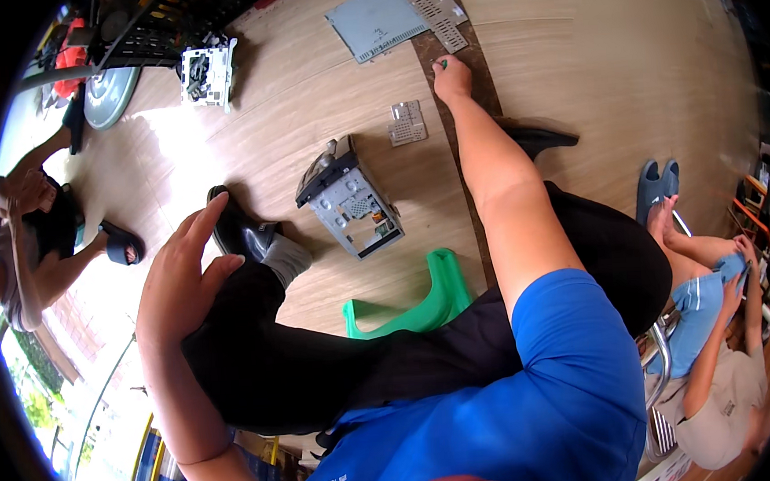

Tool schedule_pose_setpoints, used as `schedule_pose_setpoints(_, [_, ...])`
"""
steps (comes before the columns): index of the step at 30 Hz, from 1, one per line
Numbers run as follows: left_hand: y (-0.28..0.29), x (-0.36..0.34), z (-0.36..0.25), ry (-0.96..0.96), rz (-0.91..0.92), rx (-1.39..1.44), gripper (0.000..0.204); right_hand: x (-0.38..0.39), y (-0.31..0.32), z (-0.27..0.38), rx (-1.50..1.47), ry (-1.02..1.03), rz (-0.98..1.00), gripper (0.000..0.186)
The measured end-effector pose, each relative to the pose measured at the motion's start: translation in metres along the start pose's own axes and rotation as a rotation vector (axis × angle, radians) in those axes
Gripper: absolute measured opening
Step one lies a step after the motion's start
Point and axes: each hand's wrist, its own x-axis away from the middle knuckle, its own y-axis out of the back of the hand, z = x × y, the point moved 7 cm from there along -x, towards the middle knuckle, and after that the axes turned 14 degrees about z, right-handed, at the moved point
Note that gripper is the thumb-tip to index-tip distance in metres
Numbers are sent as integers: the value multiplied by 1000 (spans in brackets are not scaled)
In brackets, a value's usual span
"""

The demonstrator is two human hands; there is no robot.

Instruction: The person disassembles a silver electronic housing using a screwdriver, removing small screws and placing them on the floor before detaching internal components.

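My right hand point(453, 81) reaches far forward over a dark strip in the floor, its fingers closed round a small green thing point(445, 63) whose kind I cannot make out. Just beyond it lie a perforated metal plate point(440, 15) and a flat grey metal panel point(376, 22), partly overlapping. My left hand point(180, 275) is held over my left knee with fingers stretched out and nothing in them. Between my feet stands a metal-cased electronic unit point(355, 211) with a dark front and its inside partly exposed. A smaller perforated metal plate point(408, 123) lies beyond it.
A green plastic stool point(420, 313) is partly under my legs. At the far left sit an opened white-metal device point(207, 75) and a round grey-green base point(112, 97). One person point(28, 236) sits at left, another point(709, 353) at right beside cluttered shelves point(768, 226).
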Motion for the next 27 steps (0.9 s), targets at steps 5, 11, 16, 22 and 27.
schedule_pose_setpoints(5, [3,-7,4,-23,18,32,65,-23,-1,10,96,40,23,19])
schedule_pose_setpoints(11, [3,-5,0,-62,4,31,65,-26,-7,13,165,75,13,16])
schedule_pose_setpoints(16, [0,-2,-1,-73,-12,15,64,-26,-7,12,300,17,76,23])
schedule_pose_setpoints(22, [-9,8,8,-71,-45,-9,61,40,-28,-8,154,1,114,26])
schedule_pose_setpoints(27, [-1,22,-7,-172,-103,-41,58,113,-32,-61,-64,-72,12,21])
